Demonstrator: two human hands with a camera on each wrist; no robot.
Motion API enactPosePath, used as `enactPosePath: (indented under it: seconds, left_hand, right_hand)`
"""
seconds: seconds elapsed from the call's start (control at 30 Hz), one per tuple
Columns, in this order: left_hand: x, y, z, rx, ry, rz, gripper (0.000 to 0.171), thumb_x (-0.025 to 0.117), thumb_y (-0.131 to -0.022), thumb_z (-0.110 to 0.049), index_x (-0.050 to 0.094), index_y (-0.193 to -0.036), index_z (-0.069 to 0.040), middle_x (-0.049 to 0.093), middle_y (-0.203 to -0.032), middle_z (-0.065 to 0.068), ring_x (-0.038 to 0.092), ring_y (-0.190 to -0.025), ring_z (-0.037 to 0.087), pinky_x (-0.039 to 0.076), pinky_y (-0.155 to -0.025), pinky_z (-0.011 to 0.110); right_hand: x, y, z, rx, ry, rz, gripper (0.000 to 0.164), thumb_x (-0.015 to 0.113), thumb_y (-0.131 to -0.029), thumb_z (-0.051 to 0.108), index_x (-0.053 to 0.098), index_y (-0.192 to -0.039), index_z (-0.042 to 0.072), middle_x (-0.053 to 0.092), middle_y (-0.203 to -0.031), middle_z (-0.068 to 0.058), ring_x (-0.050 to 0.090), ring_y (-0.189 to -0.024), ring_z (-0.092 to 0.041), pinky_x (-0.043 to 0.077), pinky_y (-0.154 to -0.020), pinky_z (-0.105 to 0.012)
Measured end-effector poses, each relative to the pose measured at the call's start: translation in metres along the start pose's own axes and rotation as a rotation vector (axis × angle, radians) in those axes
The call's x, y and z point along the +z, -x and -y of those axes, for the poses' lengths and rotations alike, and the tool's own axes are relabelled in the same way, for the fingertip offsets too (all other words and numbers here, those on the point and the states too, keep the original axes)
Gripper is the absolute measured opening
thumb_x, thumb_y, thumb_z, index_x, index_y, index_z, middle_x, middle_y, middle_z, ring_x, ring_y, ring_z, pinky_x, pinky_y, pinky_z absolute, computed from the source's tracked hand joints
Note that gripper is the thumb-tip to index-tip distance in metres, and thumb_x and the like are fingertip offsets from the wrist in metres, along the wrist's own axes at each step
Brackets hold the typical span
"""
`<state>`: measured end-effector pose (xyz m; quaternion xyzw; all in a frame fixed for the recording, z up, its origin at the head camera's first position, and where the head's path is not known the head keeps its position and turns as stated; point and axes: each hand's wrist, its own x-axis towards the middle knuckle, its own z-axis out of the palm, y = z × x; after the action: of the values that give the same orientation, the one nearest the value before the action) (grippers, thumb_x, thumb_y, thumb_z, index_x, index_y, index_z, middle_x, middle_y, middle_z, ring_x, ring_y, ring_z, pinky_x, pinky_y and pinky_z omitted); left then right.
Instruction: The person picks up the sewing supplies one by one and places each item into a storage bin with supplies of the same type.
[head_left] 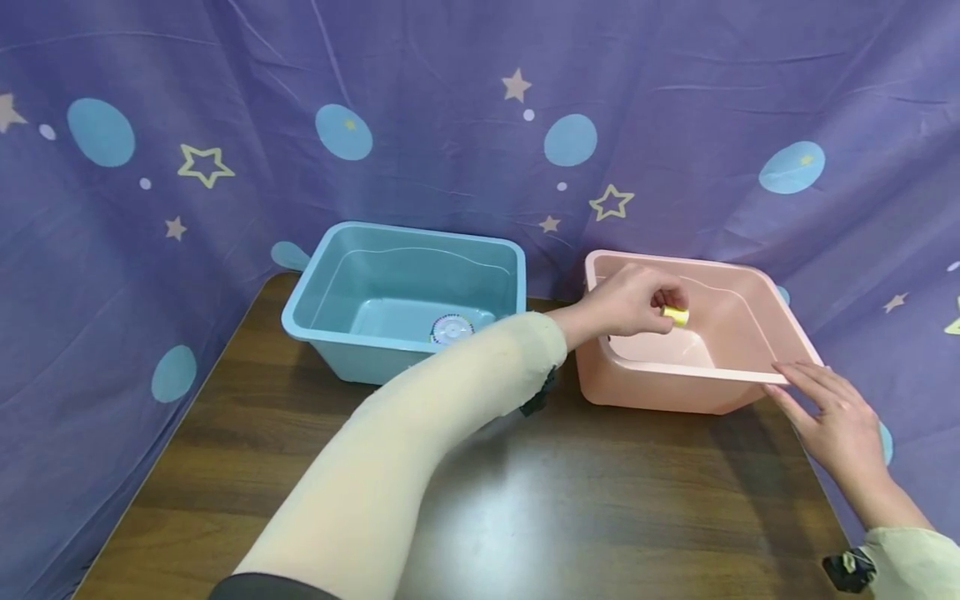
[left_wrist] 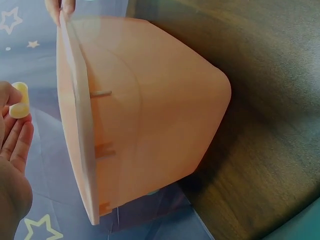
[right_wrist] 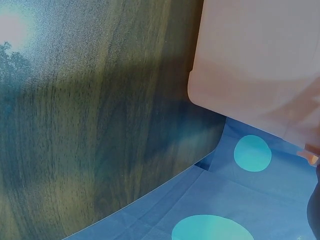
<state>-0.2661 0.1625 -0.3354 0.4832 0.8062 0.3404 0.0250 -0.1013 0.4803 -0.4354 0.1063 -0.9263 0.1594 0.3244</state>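
Over the inside of the pink basin [head_left: 660, 390], my left hand [head_left: 632, 298] pinches a small yellow spool of thread [head_left: 677, 317] between thumb and fingers. The left wrist view shows the spool [left_wrist: 20, 107] at its left edge, out beyond the basin's rim [left_wrist: 80, 115], with the other fingers [left_wrist: 21, 145] extended below it. My right hand [head_left: 836, 417] grips the basin's front right corner, fingers over the rim and thumb on the outside. In the right wrist view the basin's outer wall [right_wrist: 255, 55] shows, the hand mostly out of frame.
A blue basin [head_left: 367, 354] stands to the left, holding a round disc ringed with coloured pin heads [head_left: 452, 329]. Both basins sit at the back of the wooden table [head_left: 570, 500]. A purple curtain [head_left: 450, 108] with stars hangs close behind and beside it.
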Motion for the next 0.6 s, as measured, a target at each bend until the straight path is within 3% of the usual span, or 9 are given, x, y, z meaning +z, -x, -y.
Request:
enactPosePath:
  seconds: [0.2, 0.6]
  left_hand:
    - [0.002, -0.008, 0.004, -0.035, 0.001, 0.038, 0.015, 0.079, -0.093, -0.014, 0.078, -0.108, -0.014, 0.075, -0.100, -0.007, 0.065, -0.091, 0.002, 0.048, -0.079, 0.010]
    - [-0.001, -0.024, 0.008, -0.085, -0.021, 0.129, 0.011, 0.083, -0.093, -0.014, 0.075, -0.100, -0.012, 0.072, -0.097, -0.003, 0.063, -0.092, 0.007, 0.048, -0.082, 0.013]
  right_hand:
    - [0.000, 0.000, 0.000, 0.008, 0.000, 0.008, 0.040, 0.078, -0.099, 0.037, 0.078, -0.123, 0.004, 0.073, -0.123, -0.025, 0.063, -0.123, -0.050, 0.026, -0.125, -0.021]
    - [0.000, -0.001, -0.001, 0.009, 0.000, 0.003, 0.065, 0.062, -0.101, 0.063, 0.078, -0.122, 0.003, 0.073, -0.123, -0.026, 0.062, -0.117, -0.054, 0.027, -0.126, -0.024]
